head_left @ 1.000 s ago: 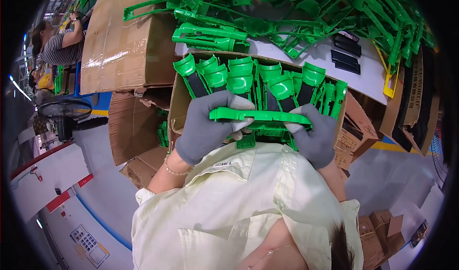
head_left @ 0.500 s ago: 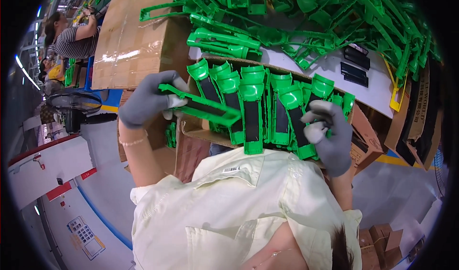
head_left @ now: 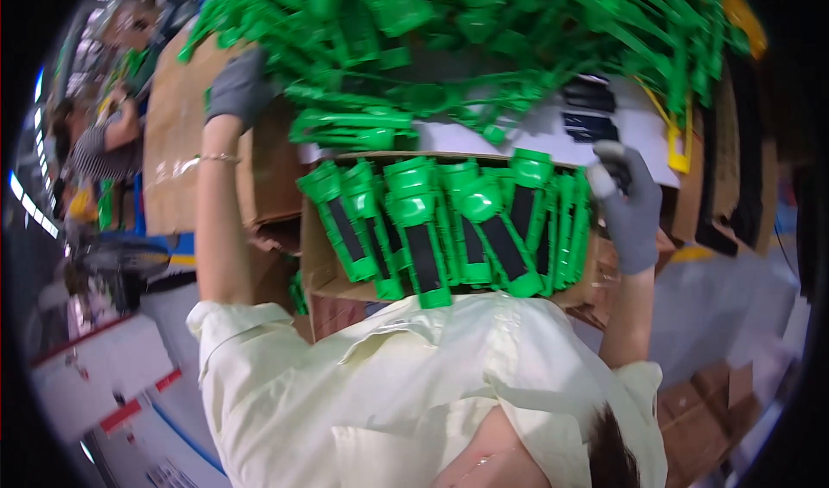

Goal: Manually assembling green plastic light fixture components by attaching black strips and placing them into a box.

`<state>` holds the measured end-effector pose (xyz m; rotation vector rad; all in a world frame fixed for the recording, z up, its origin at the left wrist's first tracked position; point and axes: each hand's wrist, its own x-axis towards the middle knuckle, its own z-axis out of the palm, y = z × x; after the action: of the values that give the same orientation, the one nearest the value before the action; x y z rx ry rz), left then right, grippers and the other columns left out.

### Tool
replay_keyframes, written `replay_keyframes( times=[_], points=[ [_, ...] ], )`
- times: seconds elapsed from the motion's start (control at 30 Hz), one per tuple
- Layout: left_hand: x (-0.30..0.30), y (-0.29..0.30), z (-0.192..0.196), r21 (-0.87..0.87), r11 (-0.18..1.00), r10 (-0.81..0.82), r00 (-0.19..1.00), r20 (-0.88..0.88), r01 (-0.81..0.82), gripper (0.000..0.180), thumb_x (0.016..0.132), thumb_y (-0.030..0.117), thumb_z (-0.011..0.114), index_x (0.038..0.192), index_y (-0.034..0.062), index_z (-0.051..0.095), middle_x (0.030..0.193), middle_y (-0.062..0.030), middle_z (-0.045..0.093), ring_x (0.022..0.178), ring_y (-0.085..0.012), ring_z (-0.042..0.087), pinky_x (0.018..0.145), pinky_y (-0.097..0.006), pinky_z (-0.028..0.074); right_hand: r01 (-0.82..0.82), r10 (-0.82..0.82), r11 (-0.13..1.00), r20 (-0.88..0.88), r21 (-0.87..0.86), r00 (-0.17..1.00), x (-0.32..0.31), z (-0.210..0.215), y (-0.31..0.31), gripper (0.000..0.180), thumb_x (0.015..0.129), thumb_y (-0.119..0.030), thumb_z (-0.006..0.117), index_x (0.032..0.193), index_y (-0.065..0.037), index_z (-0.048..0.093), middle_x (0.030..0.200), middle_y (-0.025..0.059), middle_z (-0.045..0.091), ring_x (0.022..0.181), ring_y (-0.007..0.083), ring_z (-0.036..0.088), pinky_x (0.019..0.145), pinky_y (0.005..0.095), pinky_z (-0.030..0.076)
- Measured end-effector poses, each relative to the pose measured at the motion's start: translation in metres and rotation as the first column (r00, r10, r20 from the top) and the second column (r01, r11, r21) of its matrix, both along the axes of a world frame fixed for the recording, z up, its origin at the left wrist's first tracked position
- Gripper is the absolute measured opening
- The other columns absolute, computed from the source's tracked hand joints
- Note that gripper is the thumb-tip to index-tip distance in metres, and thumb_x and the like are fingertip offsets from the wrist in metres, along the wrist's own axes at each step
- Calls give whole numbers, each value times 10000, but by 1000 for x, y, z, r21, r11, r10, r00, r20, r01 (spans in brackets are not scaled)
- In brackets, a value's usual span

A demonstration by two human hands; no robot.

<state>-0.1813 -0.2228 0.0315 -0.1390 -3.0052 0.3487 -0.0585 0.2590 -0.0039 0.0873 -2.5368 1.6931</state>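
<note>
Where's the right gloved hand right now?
Head view, right side: the right hand is just right of the open carton of green parts, below the black strips on the white table.

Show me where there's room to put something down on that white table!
The white table has a small bare patch between the black pieces and the yellow frame, near the right hand, and another left of the black pieces. It's crowded under the green pile and inside the open box.

This is a factory floor: green plastic parts lie heaped on a far white worktable, more fill a near open carton, a co-worker and strip lights show at left, and a yellow floor line runs at right.
</note>
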Motion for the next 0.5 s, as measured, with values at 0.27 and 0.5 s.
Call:
replay_keyframes(
  times=[0.27,0.5],
  points=[
    [-7,-4,-11,-165,936,-295,949,108,309,384,748,184,638,1115,134,536,1061,-116,591,1027,-317,530,814,-404,469,126,-167,961,155,246,974,-44,-35,75,232,820,-199,676,1000,-64,620,812,-19,609,676,56,529,595,201,443],
    [15,-31,-37,-123,951,-297,951,-92,285,369,796,162,590,1157,133,518,1161,-115,541,943,-311,570,727,-410,494,-175,267,558,24,811,963,-87,-63,68,307,778,-255,635,1064,-147,608,1086,76,605,864,329,607,737,403,491]
  ],
)
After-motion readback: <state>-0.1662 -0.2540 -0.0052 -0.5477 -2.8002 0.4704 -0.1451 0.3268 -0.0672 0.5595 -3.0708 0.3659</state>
